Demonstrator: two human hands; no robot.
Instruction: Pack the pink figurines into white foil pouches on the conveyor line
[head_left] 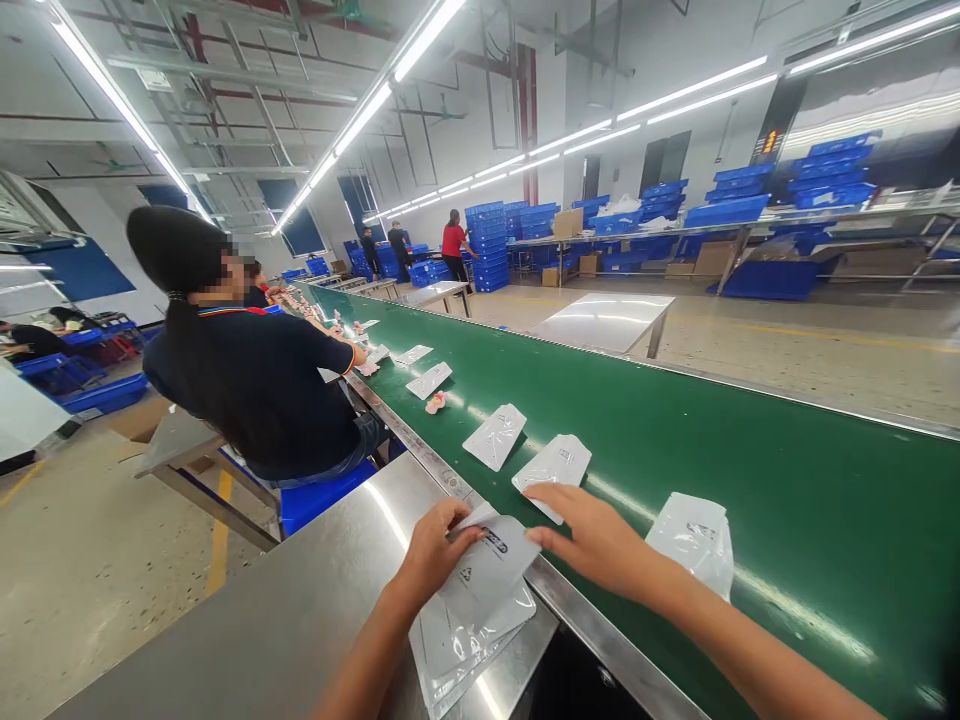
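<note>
My left hand [437,548] pinches a white printed plastic bag [499,558] by its upper left edge, thumb on top. The bag has dark lettering and a recycling mark. Beneath it, a stack of similar plastic bags [480,640] rests on the metal table's corner. My right hand [581,525] is over the edge of the green belt with thumb and fingers apart. Its thumb tip is at the right edge of the held bag; whether it touches is unclear. Its fingertips overlap a white bag [559,465] lying on the belt.
The green conveyor belt [787,480] runs away to the far left, carrying several white bags and a small pink item [435,403]. A co-worker [255,380] sits at the left beside the belt. Blue crates [487,245] are stacked beyond. My metal table [315,610] borders the belt.
</note>
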